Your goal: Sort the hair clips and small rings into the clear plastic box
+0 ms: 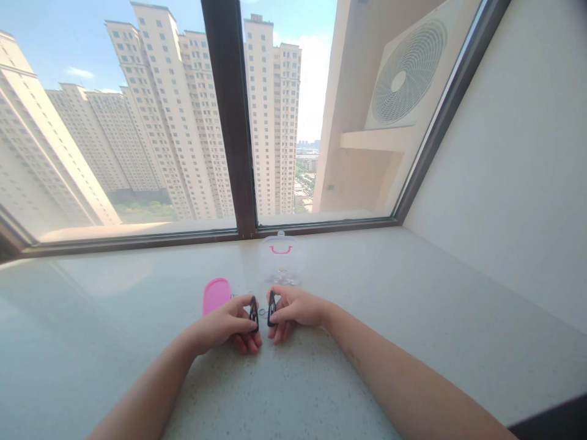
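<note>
My left hand (229, 324) grips a black snap hair clip (254, 314) upright between thumb and index finger. A matching black hair clip (272, 308) is pinched in my right hand (296, 308), a short gap away from the first. Both hands are low over the pale speckled sill. Between and just behind the clips lies a small ring-like item (262, 311), too small to name surely. A pink oval lid or tray (216, 294) lies behind my left hand, partly covered by it.
A clear plastic box (280, 256) with a pink handle and small items in it stands by the window frame (245, 220). Glass panes rise behind the sill (137, 293). A white wall (513, 183) borders the right side.
</note>
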Available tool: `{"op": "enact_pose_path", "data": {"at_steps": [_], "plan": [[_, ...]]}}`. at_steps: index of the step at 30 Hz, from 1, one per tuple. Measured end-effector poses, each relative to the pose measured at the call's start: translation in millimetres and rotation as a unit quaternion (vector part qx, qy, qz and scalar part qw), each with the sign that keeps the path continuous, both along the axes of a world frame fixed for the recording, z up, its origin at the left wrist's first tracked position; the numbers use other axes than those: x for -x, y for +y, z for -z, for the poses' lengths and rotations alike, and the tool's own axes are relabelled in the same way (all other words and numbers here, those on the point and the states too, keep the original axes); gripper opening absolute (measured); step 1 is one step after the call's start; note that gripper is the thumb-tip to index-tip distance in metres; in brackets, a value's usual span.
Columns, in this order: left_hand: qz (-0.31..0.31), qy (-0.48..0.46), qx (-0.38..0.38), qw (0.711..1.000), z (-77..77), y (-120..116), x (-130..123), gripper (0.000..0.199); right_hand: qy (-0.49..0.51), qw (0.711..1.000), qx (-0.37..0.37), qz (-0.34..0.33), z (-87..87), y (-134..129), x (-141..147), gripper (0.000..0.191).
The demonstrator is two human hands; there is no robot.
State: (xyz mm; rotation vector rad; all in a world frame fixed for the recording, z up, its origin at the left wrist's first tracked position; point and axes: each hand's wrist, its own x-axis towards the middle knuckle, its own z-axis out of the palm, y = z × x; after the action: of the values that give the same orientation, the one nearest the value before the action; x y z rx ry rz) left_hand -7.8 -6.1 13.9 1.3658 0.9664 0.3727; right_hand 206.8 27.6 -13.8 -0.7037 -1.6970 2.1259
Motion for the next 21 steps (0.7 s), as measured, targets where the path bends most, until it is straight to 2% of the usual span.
{"op": "enact_pose_path", "data": {"at_steps": [6, 12, 21], "plan": [[0.006, 0.008, -0.001, 1.000, 1.0, -0.7, -1.5, 0.036, -0.012, 1.000, -0.018, -0.021, -0.9, -0.8, -1.9, 0.053], [0.012, 0.008, -0.006, 1.000, 0.9, -0.8, -1.2, 0.035, -0.009, 0.999, -0.027, -0.036, -1.9, -0.3, -3.2, 0.043], [0.014, 0.002, -0.016, 1.000, 1.0, -2.4, -0.5, 0.032, -0.015, 1.000, -0.019, -0.020, -3.6, -1.7, -1.6, 0.042]]}}
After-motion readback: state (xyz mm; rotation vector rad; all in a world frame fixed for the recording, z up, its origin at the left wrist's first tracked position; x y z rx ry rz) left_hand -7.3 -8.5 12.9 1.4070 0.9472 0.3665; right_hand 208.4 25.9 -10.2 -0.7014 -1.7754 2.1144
